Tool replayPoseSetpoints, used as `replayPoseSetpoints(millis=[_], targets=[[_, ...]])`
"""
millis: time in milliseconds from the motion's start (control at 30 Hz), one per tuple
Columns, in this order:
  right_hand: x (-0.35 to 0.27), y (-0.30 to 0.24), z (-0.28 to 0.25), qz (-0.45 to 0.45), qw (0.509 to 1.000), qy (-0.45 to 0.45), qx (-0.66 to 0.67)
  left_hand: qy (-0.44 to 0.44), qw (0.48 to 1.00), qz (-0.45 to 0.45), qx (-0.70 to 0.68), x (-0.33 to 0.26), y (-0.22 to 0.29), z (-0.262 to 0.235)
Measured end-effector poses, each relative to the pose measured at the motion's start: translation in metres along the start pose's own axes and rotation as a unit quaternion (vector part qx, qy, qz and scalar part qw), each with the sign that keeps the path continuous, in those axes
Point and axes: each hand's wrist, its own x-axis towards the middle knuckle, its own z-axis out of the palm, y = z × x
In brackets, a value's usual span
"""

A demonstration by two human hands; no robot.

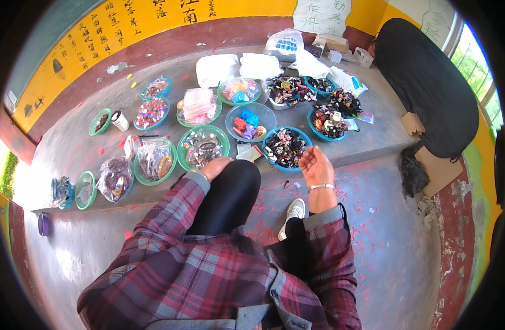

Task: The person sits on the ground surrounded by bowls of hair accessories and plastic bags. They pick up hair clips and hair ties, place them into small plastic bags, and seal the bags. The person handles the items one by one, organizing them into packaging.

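Observation:
My left hand (214,168) lies against the side of my raised left knee, close to a green basin (227,144) of dark, beaded-looking bracelets. Its fingers appear flat, partly hidden by the knee, and nothing shows in them. My right hand (317,166) hovers at the right rim of a blue basin (267,159) heaped with small black and coloured hair ties. That palm is turned inward with loosely curled fingers, and I see nothing held. A bracelet (322,186) circles the right wrist. A small packet (251,153) lies left of the blue basin.
Several basins cover the grey raised platform (368,135), including a clear blue one (274,115) with coloured bundles. White bags (217,70) lie behind. A black oval object (428,88) leans at right. Red scraps litter the lower floor (368,220) beside my white shoe (295,209).

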Motion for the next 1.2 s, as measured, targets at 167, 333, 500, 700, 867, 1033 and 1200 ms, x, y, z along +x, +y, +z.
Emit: replayPoseSetpoints(millis=[167,333,500,700,867,1033,1200], targets=[[-0.009,0.003,-0.008,0.026,0.997,0.048,-0.047,-0.028,0.958,-0.205,-0.199,0.036,-0.03,0.02],[0.002,0.011,-0.044,0.054,0.989,0.122,-0.07,0.068,0.963,-0.234,-0.118,0.068,-0.064,0.051],[0.007,0.022,-0.042,0.095,0.983,0.117,-0.104,0.075,0.947,-0.307,0.053,0.089,-0.085,0.09],[0.013,0.031,-0.045,0.126,0.973,0.083,-0.177,0.091,0.92,-0.346,0.158,0.111,-0.103,0.114],[0.012,0.028,-0.035,0.12,0.969,0.059,-0.209,0.081,0.912,-0.367,0.163,0.123,-0.098,0.105],[0.01,0.03,-0.033,0.131,0.964,0.051,-0.224,0.108,0.908,-0.38,0.142,0.125,-0.109,0.113],[0.011,0.034,-0.043,0.129,0.962,0.036,-0.239,0.146,0.915,-0.375,-0.033,0.118,-0.136,0.118]])
